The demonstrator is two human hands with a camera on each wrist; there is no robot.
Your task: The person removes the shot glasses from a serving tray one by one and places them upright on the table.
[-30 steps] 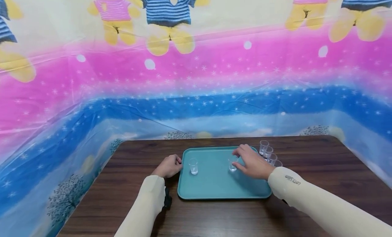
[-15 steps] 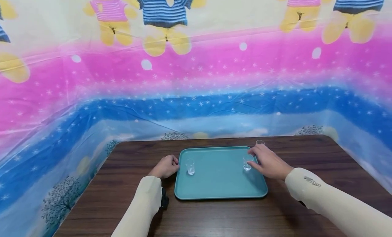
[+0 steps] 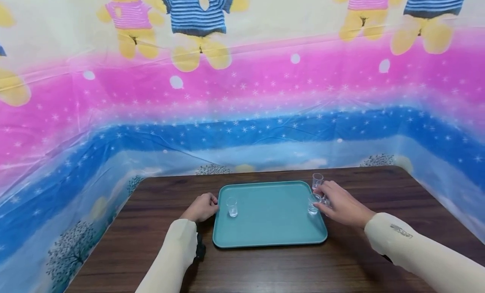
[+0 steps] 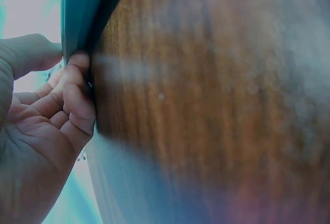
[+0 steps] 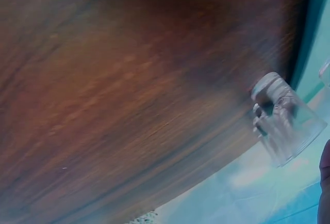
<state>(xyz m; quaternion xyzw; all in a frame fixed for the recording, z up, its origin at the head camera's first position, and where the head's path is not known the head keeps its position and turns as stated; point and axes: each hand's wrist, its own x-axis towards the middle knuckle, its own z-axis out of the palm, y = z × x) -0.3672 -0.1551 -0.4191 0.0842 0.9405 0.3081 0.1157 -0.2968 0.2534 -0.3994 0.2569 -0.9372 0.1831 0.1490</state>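
A teal tray (image 3: 269, 238) lies on the table. My left hand (image 3: 202, 207) pinches its left rim; in the left wrist view the thumb and curled fingers (image 4: 77, 100) meet at the tray's edge (image 4: 77, 13). One clear shot glass (image 3: 232, 209) stands upright on the tray's left part. My right hand (image 3: 342, 205) holds another clear shot glass (image 3: 313, 208) between thumb and fingers at the tray's right edge. The right wrist view shows a shot glass (image 5: 289, 123) on the table beside the tray; the held one is mostly out of that view.
Beyond my right hand, a clear shot glass (image 3: 317, 180) stands on the dark wooden table (image 3: 261, 270), near the tray's back right corner. My right hand partly hides the glasses beside it. A printed cloth (image 3: 235, 95) hangs behind the table.
My right hand has moved right across the tray, with the shot glass in its fingers. My left hand stays at the left rim. The whole view has shifted slightly.
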